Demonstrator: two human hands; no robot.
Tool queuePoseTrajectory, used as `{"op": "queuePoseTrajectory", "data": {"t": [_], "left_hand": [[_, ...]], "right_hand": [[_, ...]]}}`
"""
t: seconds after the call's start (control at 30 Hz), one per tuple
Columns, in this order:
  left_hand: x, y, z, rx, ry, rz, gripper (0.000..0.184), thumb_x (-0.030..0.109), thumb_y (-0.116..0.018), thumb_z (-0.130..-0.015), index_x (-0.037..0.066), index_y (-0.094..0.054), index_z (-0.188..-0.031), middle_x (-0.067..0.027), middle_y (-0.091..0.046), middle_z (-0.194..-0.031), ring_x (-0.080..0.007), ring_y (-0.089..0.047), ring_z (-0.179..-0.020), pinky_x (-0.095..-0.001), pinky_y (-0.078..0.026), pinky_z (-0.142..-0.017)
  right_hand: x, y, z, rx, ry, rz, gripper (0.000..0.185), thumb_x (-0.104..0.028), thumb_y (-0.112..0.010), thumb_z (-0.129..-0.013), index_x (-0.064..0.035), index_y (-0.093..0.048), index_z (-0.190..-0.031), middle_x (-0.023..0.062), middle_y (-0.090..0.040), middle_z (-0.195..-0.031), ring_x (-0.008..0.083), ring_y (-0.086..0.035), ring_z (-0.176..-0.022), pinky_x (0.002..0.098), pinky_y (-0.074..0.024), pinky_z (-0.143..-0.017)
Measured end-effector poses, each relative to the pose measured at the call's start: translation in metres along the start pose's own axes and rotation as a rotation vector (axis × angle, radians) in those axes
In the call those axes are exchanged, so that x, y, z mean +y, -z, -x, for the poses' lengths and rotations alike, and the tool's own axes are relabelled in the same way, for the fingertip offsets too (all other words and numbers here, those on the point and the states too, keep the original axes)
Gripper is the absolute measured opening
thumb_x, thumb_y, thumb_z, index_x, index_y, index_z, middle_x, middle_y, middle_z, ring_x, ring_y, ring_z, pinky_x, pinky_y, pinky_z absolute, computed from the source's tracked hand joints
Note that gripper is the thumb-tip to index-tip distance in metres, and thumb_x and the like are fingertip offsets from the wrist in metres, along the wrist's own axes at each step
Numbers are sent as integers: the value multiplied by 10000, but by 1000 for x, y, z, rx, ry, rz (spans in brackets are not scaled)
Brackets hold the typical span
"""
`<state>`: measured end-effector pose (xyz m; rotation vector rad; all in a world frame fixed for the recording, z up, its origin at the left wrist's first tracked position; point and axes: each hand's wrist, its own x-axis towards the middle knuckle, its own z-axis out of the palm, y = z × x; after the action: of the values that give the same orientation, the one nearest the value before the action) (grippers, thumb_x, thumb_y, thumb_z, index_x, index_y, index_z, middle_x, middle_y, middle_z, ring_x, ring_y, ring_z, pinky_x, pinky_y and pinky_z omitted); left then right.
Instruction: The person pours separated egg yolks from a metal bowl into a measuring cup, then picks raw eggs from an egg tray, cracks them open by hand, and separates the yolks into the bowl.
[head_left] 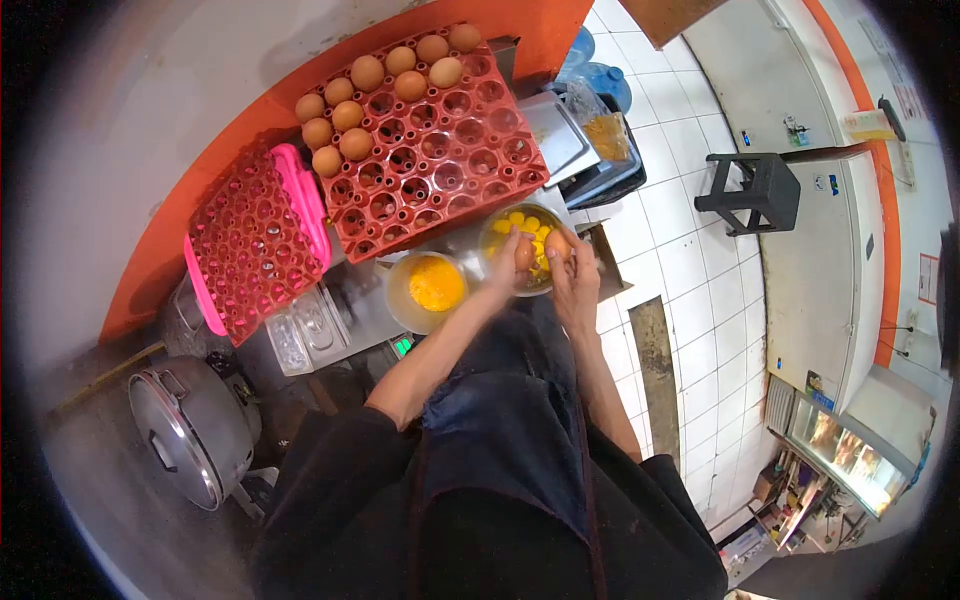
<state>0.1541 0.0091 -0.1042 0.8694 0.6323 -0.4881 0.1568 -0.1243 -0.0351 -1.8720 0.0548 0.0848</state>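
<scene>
My left hand (pixel 508 262) is closed around a brown egg (pixel 524 254) above a metal bowl (pixel 489 232). Close beside it, my right hand (pixel 578 272) grips another brown egg (pixel 557 244) over the same bowl's right side. Several whole yellow yolks (pixel 517 218) lie in that bowl. To the left stands a pale round container (pixel 396 296) with bright yellow-orange liquid (pixel 437 285) in it. Behind the bowls, a red plastic egg tray (pixel 450 146) holds several brown eggs (pixel 367 73) along its far and left sides; its other cups hold none.
A second red tray (pixel 250 235) sits in a pink holder (pixel 303 205) at left. Lidded metal pans (pixel 318 325) and a large lidded pot (pixel 195 435) stand nearer me. At right are a dark stool (pixel 757 194), a white freezer (pixel 820 270) and blue water bottles (pixel 607 82).
</scene>
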Motion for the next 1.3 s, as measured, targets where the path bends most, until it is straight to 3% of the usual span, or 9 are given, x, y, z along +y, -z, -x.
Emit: {"op": "queuePoseTrajectory", "data": {"t": [0.13,0.23,0.43,0.5,0.63,0.7,0.83,0.9,1.3], "left_hand": [[9,-12,4,-22,-70,6,518,531,-351,-1045,88,-548,-1226,-62,-615,-1096,-144,-615,-893,-289,-493,-687],[14,-12,5,30,-75,62,539,545,-348,-1040,79,-553,-1216,-60,-610,-1059,-148,-611,-842,-294,-490,-678],[19,0,-2,61,-64,-133,563,535,-348,-1039,54,-551,-1249,-81,-614,-1133,-161,-630,-885,-282,-506,-746],[30,8,-1,-41,-362,-558,497,454,-495,-1008,35,-581,-1261,-92,-631,-1126,-172,-633,-948,-285,-503,-840],[53,8,17,-234,-438,-801,468,354,-659,-928,23,-612,-1254,-104,-655,-1115,-182,-621,-1017,-298,-478,-921],[61,6,18,-317,-527,-910,503,301,-748,-862,31,-620,-1265,-111,-671,-1135,-189,-618,-1041,-326,-476,-937],[63,9,11,-371,-469,-944,524,346,-738,-865,27,-619,-1263,-129,-675,-1157,-204,-638,-1022,-334,-483,-919],[63,9,12,-286,-508,-1064,535,375,-737,-857,27,-628,-1248,-160,-694,-1106,-244,-667,-1008,-349,-495,-905],[48,17,-2,-203,-487,-1170,424,342,-706,-804,38,-694,-1099,-192,-712,-958,-341,-695,-897,-419,-524,-810]], "right_hand": [[-11,0,3,10,114,187,370,-145,-627,-955,3,-574,-1289,193,-591,-1186,305,-618,-1082,361,-531,-874],[9,-5,-4,-113,102,55,378,-161,-612,-974,24,-554,-1299,188,-591,-1196,282,-628,-1066,351,-528,-886],[13,2,-13,7,-11,-259,436,-220,-579,-1010,66,-480,-1325,199,-586,-1212,234,-648,-1032,328,-541,-874],[24,7,-17,-123,-266,-485,409,-241,-568,-1017,49,-476,-1291,192,-610,-1155,222,-680,-948,311,-565,-815],[37,23,-30,-270,-476,-569,394,-262,-557,-1023,39,-470,-1262,174,-631,-1091,209,-696,-874,292,-580,-759],[38,26,-33,-385,-515,-505,394,-273,-550,-1025,42,-479,-1251,160,-641,-1053,207,-697,-846,281,-590,-735],[28,32,-35,-433,-517,-517,444,-258,-602,-999,59,-480,-1285,172,-653,-1078,203,-696,-884,285,-579,-758],[9,40,-36,-552,-386,-71,514,-241,-660,-961,77,-483,-1325,191,-660,-1125,208,-694,-931,295,-568,-772],[83,21,-40,-523,-278,5,580,-194,-718,-796,39,-556,-1302,178,-703,-1062,239,-689,-1003,333,-549,-851]]}}
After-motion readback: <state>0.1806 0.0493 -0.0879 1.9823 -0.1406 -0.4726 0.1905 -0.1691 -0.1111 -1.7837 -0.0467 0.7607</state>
